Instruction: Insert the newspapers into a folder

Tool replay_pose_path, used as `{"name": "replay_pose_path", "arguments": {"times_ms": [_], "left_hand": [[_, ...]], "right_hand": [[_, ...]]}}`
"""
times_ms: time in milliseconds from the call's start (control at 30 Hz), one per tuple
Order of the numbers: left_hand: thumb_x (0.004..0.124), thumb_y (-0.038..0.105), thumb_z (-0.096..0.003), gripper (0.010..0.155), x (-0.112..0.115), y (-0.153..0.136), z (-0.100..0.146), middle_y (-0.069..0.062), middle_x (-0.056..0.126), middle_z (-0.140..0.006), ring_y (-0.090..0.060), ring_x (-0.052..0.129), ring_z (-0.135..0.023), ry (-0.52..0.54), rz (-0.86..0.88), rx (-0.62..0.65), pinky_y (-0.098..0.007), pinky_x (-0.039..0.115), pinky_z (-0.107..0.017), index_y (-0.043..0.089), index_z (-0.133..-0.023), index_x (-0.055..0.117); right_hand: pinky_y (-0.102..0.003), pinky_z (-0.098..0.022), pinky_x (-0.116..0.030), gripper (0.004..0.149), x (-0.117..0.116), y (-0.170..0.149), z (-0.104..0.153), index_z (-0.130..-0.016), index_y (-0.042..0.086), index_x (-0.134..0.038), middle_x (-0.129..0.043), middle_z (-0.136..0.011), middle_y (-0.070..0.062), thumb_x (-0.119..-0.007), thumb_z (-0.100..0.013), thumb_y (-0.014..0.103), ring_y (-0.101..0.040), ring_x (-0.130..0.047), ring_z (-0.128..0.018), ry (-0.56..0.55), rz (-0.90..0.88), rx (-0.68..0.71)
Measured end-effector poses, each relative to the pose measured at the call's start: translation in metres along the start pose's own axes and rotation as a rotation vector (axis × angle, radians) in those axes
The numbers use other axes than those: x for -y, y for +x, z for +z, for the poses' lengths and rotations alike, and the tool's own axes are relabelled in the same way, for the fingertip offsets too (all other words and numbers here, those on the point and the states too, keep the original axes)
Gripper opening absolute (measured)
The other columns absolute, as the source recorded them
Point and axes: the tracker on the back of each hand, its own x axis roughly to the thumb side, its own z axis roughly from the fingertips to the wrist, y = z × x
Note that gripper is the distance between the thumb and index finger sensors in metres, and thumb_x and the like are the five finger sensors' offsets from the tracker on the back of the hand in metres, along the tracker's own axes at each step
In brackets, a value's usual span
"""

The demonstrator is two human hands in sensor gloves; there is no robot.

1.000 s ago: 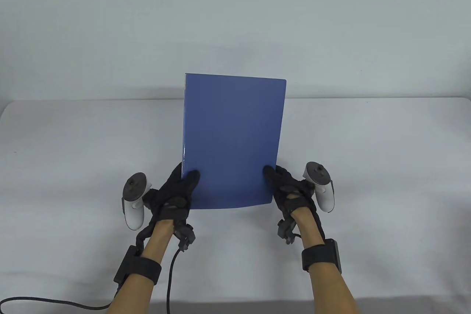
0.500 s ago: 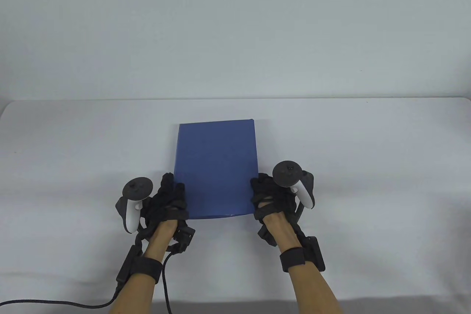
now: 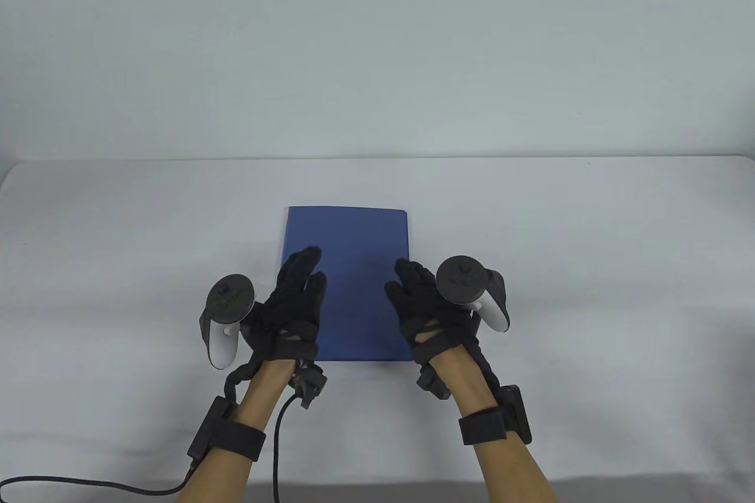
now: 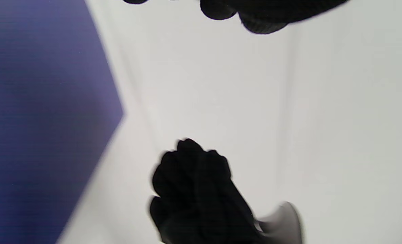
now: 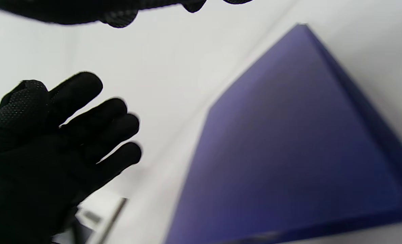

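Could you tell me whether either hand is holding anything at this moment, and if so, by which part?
Nothing is held. The flat blue folder lies on the white table; the left hand and right hand are over its near corners, fingers spread.

Soft, even, bright light fills the table view, sharp throughout, with faint shadows under the folder (image 3: 347, 285) on the counter (image 3: 590, 267). Both wrist views are blurred; the gloved fingers (image 5: 96, 125) show as black silhouettes.

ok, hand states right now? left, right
Left hand: open, fingers spread over the folder, holding nothing.
Right hand: open, over the folder, holding nothing.
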Motion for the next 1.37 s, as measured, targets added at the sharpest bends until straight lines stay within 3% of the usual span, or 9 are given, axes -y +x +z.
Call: {"name": "replay_pose_path", "arguments": {"times_ms": [100,167,267,367,400,467,567,900,1367], "left_hand": [[0.056,0.052,-0.0628,0.068,0.002,0.029,0.004,-0.008,0.012,-0.128,-0.041,0.022,-0.119,-0.030,0.075,0.166,-0.064,0.032,-0.087,0.036,-0.123,0.030],[0.055,0.052,-0.0628,0.067,0.005,0.039,0.011,-0.008,0.015,-0.129,-0.041,0.025,-0.120,-0.030,0.093,0.207,-0.064,0.033,-0.087,0.037,-0.123,0.032],[0.055,0.054,-0.0623,0.067,0.004,0.038,0.015,-0.007,0.017,-0.129,-0.041,0.024,-0.120,-0.065,0.034,0.188,-0.065,0.033,-0.087,0.039,-0.123,0.030],[0.055,0.052,-0.0634,0.064,0.002,0.015,0.029,-0.003,0.028,-0.130,-0.037,0.032,-0.121,0.005,0.013,0.240,-0.063,0.037,-0.089,0.054,-0.121,0.027],[0.057,0.051,-0.0644,0.064,0.002,0.009,0.030,-0.005,0.033,-0.130,-0.040,0.036,-0.120,0.040,0.024,0.234,-0.064,0.038,-0.087,0.052,-0.122,0.030],[0.056,0.052,-0.0638,0.066,-0.004,0.004,0.030,-0.006,0.027,-0.130,-0.040,0.032,-0.120,-0.061,0.033,0.206,-0.065,0.035,-0.087,0.053,-0.121,0.024],[0.056,0.054,-0.0629,0.067,-0.009,0.008,0.031,-0.007,0.029,-0.131,-0.041,0.034,-0.120,-0.014,0.026,0.215,-0.065,0.036,-0.087,0.052,-0.122,0.024],[0.056,0.054,-0.0627,0.066,-0.007,0.000,0.024,-0.006,0.033,-0.130,-0.040,0.036,-0.120,-0.058,0.023,0.195,-0.064,0.038,-0.087,0.050,-0.122,0.028],[0.056,0.054,-0.0630,0.064,0.000,-0.017,0.012,-0.006,0.033,-0.130,-0.040,0.037,-0.120,-0.095,0.007,0.129,-0.064,0.038,-0.088,0.051,-0.122,0.031]], "right_hand": [[-0.076,-0.061,-0.024,0.072,0.016,0.023,0.008,-0.109,-0.002,-0.031,-0.026,-0.105,-0.030,-0.059,-0.062,0.045,-0.059,-0.027,-0.095,-0.088,-0.104,0.124],[-0.076,-0.062,-0.027,0.070,0.023,0.036,0.015,-0.109,-0.002,-0.035,-0.030,-0.105,-0.030,-0.059,-0.063,0.045,-0.058,-0.031,-0.095,-0.161,-0.176,0.166],[-0.076,-0.062,-0.027,0.069,0.021,0.046,0.020,-0.108,-0.002,-0.038,-0.033,-0.105,-0.030,-0.058,-0.063,0.046,-0.058,-0.034,-0.095,-0.174,-0.205,0.229],[-0.076,-0.063,-0.030,0.068,0.005,0.050,0.029,-0.108,-0.001,-0.042,-0.039,-0.105,-0.029,-0.058,-0.063,0.046,-0.057,-0.039,-0.095,-0.250,-0.137,0.382],[-0.076,-0.062,-0.031,0.068,0.000,0.050,0.030,-0.108,-0.001,-0.044,-0.040,-0.105,-0.030,-0.059,-0.063,0.046,-0.057,-0.041,-0.095,-0.257,-0.131,0.387],[-0.076,-0.062,-0.028,0.070,-0.009,0.050,0.028,-0.109,-0.001,-0.039,-0.035,-0.106,-0.029,-0.058,-0.063,0.047,-0.057,-0.035,-0.096,-0.145,-0.130,0.369],[-0.077,-0.062,-0.027,0.072,-0.013,0.049,0.026,-0.110,0.000,-0.035,-0.031,-0.107,-0.029,-0.059,-0.063,0.048,-0.058,-0.032,-0.096,-0.148,-0.110,0.363],[-0.077,-0.062,-0.026,0.071,-0.024,0.048,0.019,-0.110,-0.001,-0.035,-0.030,-0.106,-0.029,-0.058,-0.063,0.047,-0.058,-0.031,-0.096,-0.110,-0.059,0.323],[-0.077,-0.061,-0.026,0.071,-0.014,0.031,0.027,-0.110,-0.002,-0.034,-0.030,-0.106,-0.030,-0.058,-0.063,0.046,-0.058,-0.031,-0.096,-0.121,-0.052,0.265]]}}
